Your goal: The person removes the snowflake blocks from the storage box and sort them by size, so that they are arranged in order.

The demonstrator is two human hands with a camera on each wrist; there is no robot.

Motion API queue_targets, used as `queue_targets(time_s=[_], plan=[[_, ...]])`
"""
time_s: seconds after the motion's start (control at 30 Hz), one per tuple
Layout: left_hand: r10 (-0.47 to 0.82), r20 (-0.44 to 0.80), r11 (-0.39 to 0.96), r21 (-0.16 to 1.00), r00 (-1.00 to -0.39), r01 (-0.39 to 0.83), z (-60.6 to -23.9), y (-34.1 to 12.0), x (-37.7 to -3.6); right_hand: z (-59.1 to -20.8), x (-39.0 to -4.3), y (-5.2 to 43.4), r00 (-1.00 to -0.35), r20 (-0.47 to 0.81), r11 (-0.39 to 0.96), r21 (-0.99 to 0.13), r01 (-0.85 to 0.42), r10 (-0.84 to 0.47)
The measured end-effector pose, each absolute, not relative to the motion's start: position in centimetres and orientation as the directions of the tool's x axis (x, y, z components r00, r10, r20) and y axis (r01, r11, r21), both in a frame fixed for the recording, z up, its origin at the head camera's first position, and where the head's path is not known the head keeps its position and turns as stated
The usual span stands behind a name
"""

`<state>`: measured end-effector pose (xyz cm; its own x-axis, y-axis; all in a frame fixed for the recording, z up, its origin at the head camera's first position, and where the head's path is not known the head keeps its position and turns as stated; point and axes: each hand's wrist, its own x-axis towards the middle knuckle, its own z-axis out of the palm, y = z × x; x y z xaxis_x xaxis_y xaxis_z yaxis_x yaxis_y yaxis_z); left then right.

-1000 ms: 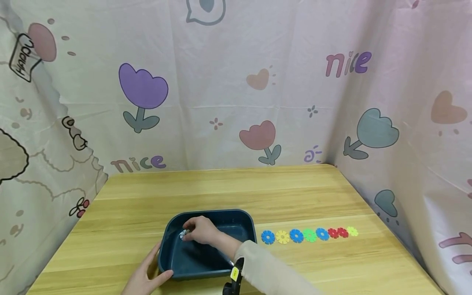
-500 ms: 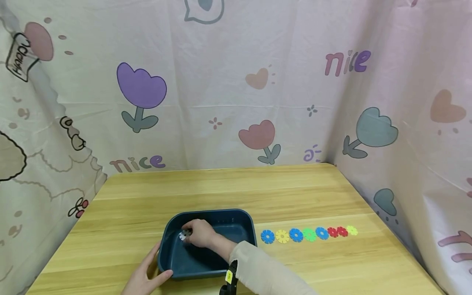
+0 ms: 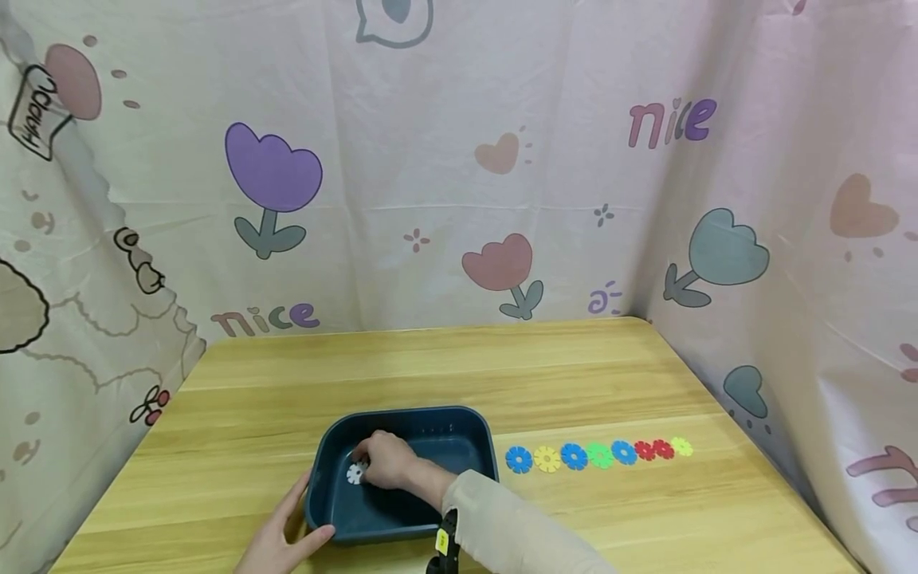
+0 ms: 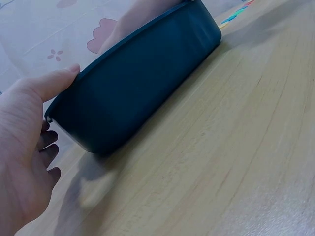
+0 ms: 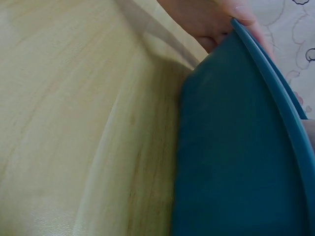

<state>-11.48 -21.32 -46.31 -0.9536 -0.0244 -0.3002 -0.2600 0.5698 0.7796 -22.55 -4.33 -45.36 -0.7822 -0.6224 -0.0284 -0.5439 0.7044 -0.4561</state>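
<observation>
Right hand (image 3: pixel 387 462) has apparently lowered white disc (image 3: pixel 355 473) into bin (image 3: pixel 473 434).

Table (image 3: pixel 502 367): pale wood-grain top, smooth with a soft sheen where light falls. Dark teal bin (image 4: pixel 147 83): moulded plastic, matt to satin, smooth walls and thin rim; the white flower disc (image 3: pixel 355 473) inside and the row of coloured flower discs (image 3: pixel 598 455) beside it look like plastic too. Backdrop curtain (image 3: pixel 459 159): thin printed cloth, matt, creased; sleeve (image 3: pixel 516 534) is soft beige fabric.
</observation>
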Motion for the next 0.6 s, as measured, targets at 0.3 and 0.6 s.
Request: queue_targets(time_s=[0.3,0.6], plan=[[-0.026,-0.331,0.56,0.777,-0.943,-0.288,-46.3,-21.2,-11.6,-44.9,-22.2,-4.3,-0.781,-0.076,0.702,-0.5,-0.507,-0.619],[-0.026,-0.332,0.563,0.775,-0.943,-0.288,-46.2,-21.1,-11.7,-43.8,-23.0,-3.2,-0.76,-0.077,0.627,-0.621,-0.47,-0.645]])
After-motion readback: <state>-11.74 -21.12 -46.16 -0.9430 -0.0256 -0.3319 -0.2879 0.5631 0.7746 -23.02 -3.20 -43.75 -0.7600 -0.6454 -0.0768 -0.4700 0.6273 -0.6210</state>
